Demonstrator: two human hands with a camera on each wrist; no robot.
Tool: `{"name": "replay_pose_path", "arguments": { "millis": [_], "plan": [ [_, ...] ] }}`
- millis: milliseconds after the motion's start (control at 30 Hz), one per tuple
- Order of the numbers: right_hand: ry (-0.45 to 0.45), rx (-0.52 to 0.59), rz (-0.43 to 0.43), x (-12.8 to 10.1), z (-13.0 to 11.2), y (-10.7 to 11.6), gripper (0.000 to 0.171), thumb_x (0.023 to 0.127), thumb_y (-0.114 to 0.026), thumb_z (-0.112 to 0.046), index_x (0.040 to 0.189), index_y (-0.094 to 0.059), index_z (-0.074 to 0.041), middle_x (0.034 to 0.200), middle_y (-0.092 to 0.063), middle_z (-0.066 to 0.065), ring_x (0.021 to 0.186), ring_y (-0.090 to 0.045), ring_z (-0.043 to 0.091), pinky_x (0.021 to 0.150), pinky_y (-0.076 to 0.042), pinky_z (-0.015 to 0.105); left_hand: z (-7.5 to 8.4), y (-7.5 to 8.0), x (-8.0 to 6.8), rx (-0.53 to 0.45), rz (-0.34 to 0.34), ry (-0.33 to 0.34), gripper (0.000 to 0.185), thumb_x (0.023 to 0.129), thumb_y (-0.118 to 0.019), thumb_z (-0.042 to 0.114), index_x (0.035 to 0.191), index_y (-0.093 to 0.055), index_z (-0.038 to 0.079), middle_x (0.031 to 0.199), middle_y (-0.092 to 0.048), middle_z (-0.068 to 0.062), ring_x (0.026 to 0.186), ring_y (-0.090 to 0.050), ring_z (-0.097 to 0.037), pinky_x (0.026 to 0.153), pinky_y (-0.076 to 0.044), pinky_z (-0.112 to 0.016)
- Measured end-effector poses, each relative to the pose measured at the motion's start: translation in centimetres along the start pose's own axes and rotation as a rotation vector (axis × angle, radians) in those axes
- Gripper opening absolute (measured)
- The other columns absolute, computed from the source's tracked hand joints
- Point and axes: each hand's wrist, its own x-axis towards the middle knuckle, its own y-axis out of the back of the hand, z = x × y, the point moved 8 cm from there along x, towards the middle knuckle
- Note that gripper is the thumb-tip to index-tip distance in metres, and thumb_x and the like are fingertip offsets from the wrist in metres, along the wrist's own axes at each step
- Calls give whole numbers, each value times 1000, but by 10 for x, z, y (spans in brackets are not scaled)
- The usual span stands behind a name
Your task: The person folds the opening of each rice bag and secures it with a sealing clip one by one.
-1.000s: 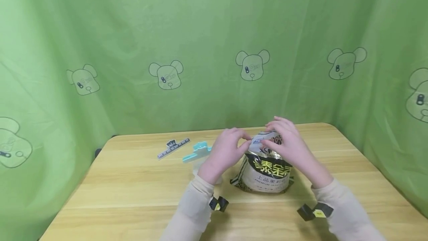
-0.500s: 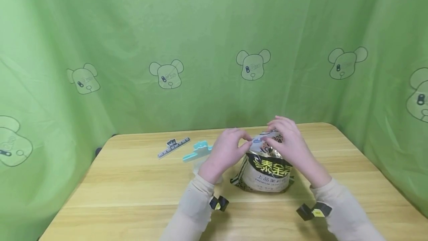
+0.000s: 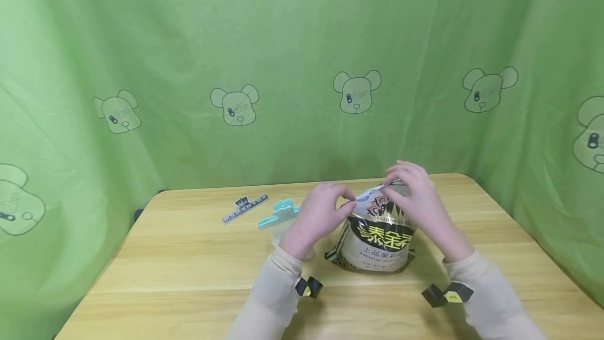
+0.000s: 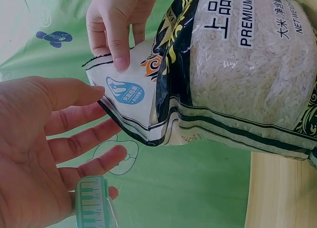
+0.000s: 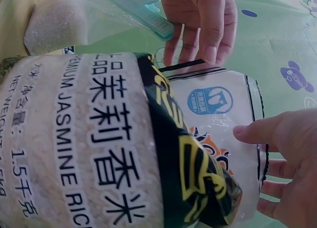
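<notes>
Head view: clear plastic jasmine rice bag with black-and-gold printing (image 3: 380, 237) stands upright, long axis vertical, top upward.
Left hand (image 3: 317, 215): pinches the bag's top corner.
Right hand (image 3: 418, 198): pinches its top edge.

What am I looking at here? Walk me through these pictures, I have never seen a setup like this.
No machine here: a person works with two bare hands and wears three cameras. One sits on the head and looks down at a wooden table in front of a green curtain. One is strapped to each wrist and shows the work close up.

A bag of jasmine rice stands on the table. The left hand and the right hand are at its folded white top, one at each end. The right thumb presses on that flap.

To the left lie a ruler-patterned clip, a light blue clip and a clear pouch of white grains.
</notes>
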Motion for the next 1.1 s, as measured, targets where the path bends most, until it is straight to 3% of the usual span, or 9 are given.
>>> {"name": "replay_pose_path", "arguments": {
  "millis": [300, 500, 700, 833, 967, 1100],
  "plan": [
    [4, 8, 4, 1, 0, 7, 14, 79, -72, 0, 90, -68, -6, 118, -64, 21, 124, -47, 45, 105, -29, 72, 1, -1, 0, 16, 24, -12, 20, 94, -62, 37, 101, -71, 20, 106, -71, 5, 107, -62, -16, 97, -50, -34],
    [-27, 50, -20, -1, 1, 8, 12, 85, -65, -2, 95, -69, -7, 121, -64, 19, 123, -50, 42, 104, -33, 70, 1, 0, 0, 38, 85, 16, 20, 92, -64, 38, 98, -72, 21, 117, -68, 2, 114, -56, -18, 103, -45, -36],
    [-57, 82, -38, -2, 1, 6, 13, 90, -59, -5, 99, -69, -5, 121, -64, 19, 119, -54, 41, 103, -35, 70, 1, -3, 0, 73, 83, 38, 18, 92, -65, 37, 99, -71, 22, 121, -67, 2, 118, -55, -20, 108, -42, -39],
    [-48, 78, -42, -2, 3, 5, 14, 93, -63, -15, 100, -69, -4, 120, -65, 19, 118, -55, 40, 102, -36, 69, 2, -5, 0, 136, 93, 31, 20, 89, -67, 39, 102, -70, 23, 122, -67, 2, 121, -54, -21, 111, -39, -41],
    [-35, 46, -74, -2, 4, 2, 22, 88, -71, -24, 102, -69, -7, 122, -64, 18, 121, -53, 40, 102, -36, 70, 4, -7, 0, 176, 116, 25, 23, 88, -68, 40, 104, -69, 23, 123, -66, 3, 124, -52, -20, 116, -33, -44],
    [-14, 22, -116, -2, 2, 1, 27, 84, -75, -23, 105, -68, -7, 125, -62, 19, 122, -52, 41, 101, -35, 71, 4, -7, -2, 197, 138, 34, 23, 88, -68, 40, 105, -69, 23, 127, -63, 3, 129, -48, -21, 119, -27, -50]
  ]
}}
